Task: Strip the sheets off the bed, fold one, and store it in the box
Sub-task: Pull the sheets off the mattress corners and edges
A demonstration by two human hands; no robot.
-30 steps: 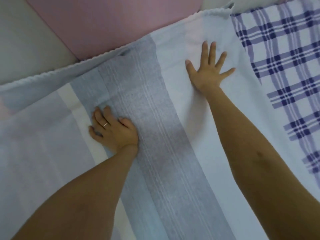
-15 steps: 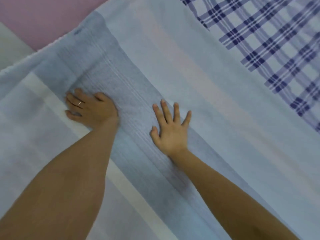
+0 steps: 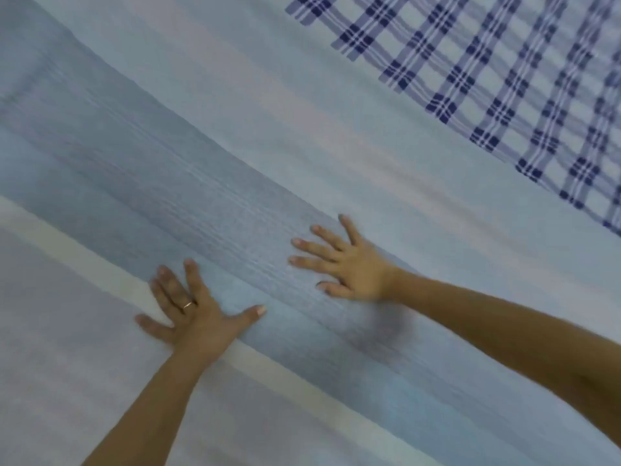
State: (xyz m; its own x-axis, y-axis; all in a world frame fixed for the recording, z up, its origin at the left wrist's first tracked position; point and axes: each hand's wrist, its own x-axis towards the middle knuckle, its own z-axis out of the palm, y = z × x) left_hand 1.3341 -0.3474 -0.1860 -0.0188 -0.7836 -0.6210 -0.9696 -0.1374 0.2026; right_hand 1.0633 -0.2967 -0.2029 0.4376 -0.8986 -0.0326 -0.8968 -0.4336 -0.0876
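Note:
A pale blue sheet (image 3: 235, 136) with wide grey-blue, cream and pinkish stripes fills most of the view, lying flat. My left hand (image 3: 195, 314), a ring on one finger, lies palm down with spread fingers across the cream stripe and the grey-blue band. My right hand (image 3: 349, 264) is flat on the same sheet a little to the right, fingers straight and splayed, slightly blurred. Neither hand grips any cloth. The box is out of view.
A white cloth with a dark blue check pattern (image 3: 504, 79) lies at the upper right, its edge running along the striped sheet's far side.
My right hand has drawn back from the sheet's far edge to beside my left hand. My left fingers have straightened out flat. The view has swung right, losing the pink surface and sheet edge.

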